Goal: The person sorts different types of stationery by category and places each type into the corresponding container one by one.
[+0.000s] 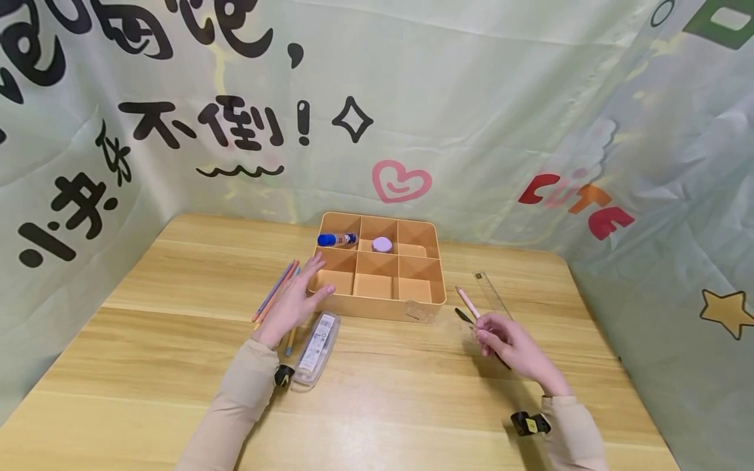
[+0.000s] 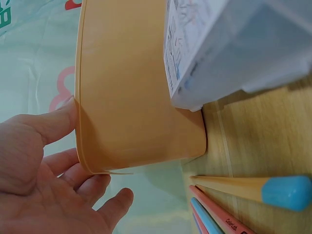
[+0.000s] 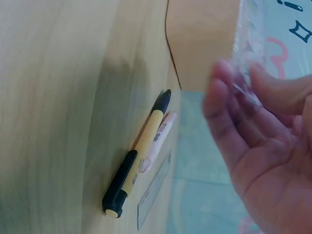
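My left hand point(image 1: 290, 306) is at the front left corner of an orange six-compartment organizer box point(image 1: 377, 307). Its thumb touches the rim in the left wrist view, with the fingers loosely bent around the corner. My right hand point(image 1: 508, 345) pinches a crinkled clear plastic piece point(image 3: 246, 53) between thumb and fingers, raised over the table; its exact kind is unclear. Below that hand lie a black-and-yellow pen point(image 3: 146, 141), a pink pen point(image 1: 468, 302) and a clear ruler point(image 1: 490, 290). A blue-capped glue stick point(image 1: 337, 239) lies in the back left compartment, and a purple round item point(image 1: 381, 244) sits in the back middle one.
Several colored pencils point(image 1: 275, 292) lie left of the box, partly behind my left hand. A translucent case point(image 1: 317, 350) with a white label lies before the box. A printed cloth point(image 1: 483, 131) hangs behind the wooden table point(image 1: 377, 418).
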Motion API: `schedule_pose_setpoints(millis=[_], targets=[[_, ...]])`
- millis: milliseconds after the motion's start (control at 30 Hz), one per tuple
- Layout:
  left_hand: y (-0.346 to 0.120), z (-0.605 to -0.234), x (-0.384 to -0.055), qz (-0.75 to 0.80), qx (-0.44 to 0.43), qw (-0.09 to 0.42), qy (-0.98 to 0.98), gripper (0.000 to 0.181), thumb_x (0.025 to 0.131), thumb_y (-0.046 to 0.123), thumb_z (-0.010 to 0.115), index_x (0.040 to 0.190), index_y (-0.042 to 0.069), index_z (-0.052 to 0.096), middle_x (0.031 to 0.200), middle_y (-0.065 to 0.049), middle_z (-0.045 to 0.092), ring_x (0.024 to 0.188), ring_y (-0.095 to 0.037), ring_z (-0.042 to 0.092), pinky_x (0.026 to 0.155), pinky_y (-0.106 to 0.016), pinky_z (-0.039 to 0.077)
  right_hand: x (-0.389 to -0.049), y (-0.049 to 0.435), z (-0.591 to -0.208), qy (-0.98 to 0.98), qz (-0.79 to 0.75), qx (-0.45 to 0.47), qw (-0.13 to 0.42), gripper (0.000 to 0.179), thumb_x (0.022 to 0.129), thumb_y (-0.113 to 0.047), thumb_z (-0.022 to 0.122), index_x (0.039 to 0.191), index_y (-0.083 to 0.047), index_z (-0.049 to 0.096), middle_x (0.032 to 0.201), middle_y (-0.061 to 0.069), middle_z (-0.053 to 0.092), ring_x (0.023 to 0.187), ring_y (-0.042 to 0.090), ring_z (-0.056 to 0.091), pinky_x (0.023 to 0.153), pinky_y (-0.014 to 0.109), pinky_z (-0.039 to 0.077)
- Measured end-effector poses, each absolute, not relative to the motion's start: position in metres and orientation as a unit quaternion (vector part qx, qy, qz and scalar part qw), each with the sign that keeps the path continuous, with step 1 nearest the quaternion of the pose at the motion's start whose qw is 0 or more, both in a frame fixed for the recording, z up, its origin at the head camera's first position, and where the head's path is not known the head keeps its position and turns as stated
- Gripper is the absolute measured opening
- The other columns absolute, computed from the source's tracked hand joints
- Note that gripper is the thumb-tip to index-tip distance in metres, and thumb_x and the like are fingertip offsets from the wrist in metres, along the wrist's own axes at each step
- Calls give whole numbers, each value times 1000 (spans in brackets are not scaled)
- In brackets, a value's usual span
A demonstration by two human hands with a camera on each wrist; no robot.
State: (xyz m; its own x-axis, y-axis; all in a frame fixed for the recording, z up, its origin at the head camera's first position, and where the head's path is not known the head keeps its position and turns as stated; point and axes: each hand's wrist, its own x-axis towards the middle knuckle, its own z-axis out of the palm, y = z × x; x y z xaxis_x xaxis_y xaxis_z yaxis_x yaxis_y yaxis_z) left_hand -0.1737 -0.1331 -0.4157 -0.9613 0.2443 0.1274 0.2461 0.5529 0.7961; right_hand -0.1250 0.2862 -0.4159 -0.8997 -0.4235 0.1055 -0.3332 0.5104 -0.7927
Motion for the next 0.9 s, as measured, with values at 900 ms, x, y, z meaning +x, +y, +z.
schedule_pose_setpoints(millis=[900], targets=[[-133,-416,-173,-449,-143,5,-882,64,102,23,59,154,-3,32,169,-18,15,156,-41,14,126,-57,19,-143,277,-395,716,-665,42,-208,18,93,5,65,106,17,63,73,-2,70,56,7,63,50,18,51]])
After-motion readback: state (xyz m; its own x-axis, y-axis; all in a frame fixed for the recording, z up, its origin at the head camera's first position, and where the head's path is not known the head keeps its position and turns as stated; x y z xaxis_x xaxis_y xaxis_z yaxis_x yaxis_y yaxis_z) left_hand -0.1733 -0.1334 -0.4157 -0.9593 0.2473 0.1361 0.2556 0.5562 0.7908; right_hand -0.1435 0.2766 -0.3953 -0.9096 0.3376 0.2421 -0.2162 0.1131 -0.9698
